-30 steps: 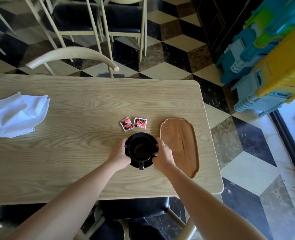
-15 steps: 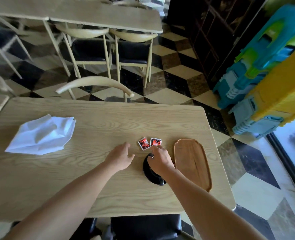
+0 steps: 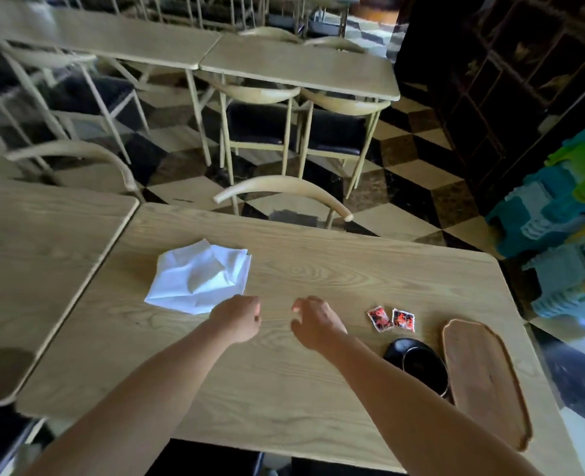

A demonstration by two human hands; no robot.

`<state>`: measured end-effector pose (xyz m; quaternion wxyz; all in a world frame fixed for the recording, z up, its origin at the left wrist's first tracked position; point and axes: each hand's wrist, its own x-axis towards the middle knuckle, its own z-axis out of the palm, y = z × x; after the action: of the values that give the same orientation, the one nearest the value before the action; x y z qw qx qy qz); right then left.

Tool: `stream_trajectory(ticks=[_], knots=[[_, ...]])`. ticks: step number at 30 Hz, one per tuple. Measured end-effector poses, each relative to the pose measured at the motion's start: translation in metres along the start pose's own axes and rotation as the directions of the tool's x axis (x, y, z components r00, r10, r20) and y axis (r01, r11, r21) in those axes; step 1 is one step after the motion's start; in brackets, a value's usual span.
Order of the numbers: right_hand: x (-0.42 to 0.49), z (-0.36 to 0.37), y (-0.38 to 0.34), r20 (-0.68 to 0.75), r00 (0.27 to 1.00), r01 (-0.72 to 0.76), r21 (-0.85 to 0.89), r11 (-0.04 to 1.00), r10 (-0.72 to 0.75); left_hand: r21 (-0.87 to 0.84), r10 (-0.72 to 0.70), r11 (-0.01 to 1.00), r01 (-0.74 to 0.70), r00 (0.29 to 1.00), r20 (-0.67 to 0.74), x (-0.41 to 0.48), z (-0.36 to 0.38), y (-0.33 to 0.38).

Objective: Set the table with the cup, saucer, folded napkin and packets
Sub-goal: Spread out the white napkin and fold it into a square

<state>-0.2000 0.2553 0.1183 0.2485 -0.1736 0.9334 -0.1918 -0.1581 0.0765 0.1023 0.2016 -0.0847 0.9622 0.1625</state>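
Note:
A crumpled white napkin (image 3: 200, 278) lies on the wooden table (image 3: 318, 269), left of centre. My left hand (image 3: 237, 317) hovers at its near right corner, fingers loosely curled, holding nothing. My right hand (image 3: 313, 321) is a little to the right, fingers spread and empty. Two red packets (image 3: 391, 318) lie side by side further right. Below them a black cup (image 3: 424, 367) sits on a black saucer (image 3: 399, 348), partly hidden by my right forearm.
A long wooden tray (image 3: 486, 379) lies by the table's right edge, next to the saucer. A second table (image 3: 26, 255) adjoins on the left. A chair back (image 3: 284, 190) curves behind the far edge. More tables and chairs stand beyond; coloured plastic stools (image 3: 565, 242) are stacked at right.
Both hands left the cup and saucer and moved left across the table toward the napkin. My view swung up and left, so cup, packets and tray now sit at the lower right.

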Motion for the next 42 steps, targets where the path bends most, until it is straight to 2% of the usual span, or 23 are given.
stream_trajectory(ticks=[6, 11, 14, 16, 19, 22, 25, 27, 33, 36, 39, 42], knots=[[0.051, 0.034, -0.052, 0.085, 0.996, 0.04, -0.043, 0.998, -0.036, -0.047, -0.124, 0.991, 0.123, 0.992, -0.013, 0.007, 0.003, -0.087], [0.108, 0.071, -0.075, 0.146, 0.989, -0.02, 0.049, 0.999, 0.012, -0.163, -0.186, 0.974, 0.157, 0.966, -0.181, 0.042, 0.012, -0.123], [0.143, 0.089, -0.083, 0.093, 0.995, -0.035, 0.166, 0.986, 0.02, -0.169, -0.129, 0.982, 0.085, 0.955, -0.266, 0.074, 0.015, -0.125], [0.165, 0.1, -0.085, 0.048, 0.999, -0.02, 0.223, 0.975, 0.01, -0.125, -0.052, 0.992, 0.021, 0.967, -0.251, 0.093, 0.016, -0.124], [0.187, 0.117, -0.082, 0.07, 0.997, -0.026, 0.259, 0.966, 0.008, 0.006, 0.065, 0.998, -0.065, 0.981, -0.185, 0.114, 0.017, -0.126], [0.194, 0.137, -0.078, 0.078, 0.996, -0.055, 0.268, 0.962, 0.035, 0.1, 0.084, 0.993, -0.068, 0.982, -0.171, 0.123, 0.027, -0.13], [0.19, 0.149, -0.075, 0.027, 0.995, -0.102, 0.368, 0.924, 0.099, 0.154, 0.083, 0.986, -0.056, 0.981, -0.176, 0.12, 0.036, -0.138], [0.177, 0.149, -0.078, 0.015, 0.996, -0.09, 0.397, 0.913, 0.091, 0.17, 0.11, 0.982, -0.082, 0.981, -0.159, 0.108, 0.036, -0.138], [0.115, 0.101, -0.089, -0.076, 0.993, 0.101, 0.129, 0.986, -0.092, 0.218, 0.169, 0.966, -0.141, 0.979, -0.117, 0.051, 0.006, -0.126], [0.077, 0.055, -0.092, -0.122, 0.982, 0.149, 0.028, 0.988, -0.145, 0.222, 0.164, 0.969, -0.112, 0.959, -0.232, 0.017, -0.024, -0.1], [0.037, 0.008, -0.086, -0.17, 0.96, 0.218, -0.055, 0.974, -0.225, 0.292, 0.201, 0.949, -0.122, 0.945, -0.257, -0.022, -0.054, -0.062], [-0.006, -0.034, -0.077, -0.159, 0.947, 0.262, -0.123, 0.957, -0.279, 0.339, 0.179, 0.938, -0.067, 0.934, -0.31, -0.062, -0.081, -0.031]])
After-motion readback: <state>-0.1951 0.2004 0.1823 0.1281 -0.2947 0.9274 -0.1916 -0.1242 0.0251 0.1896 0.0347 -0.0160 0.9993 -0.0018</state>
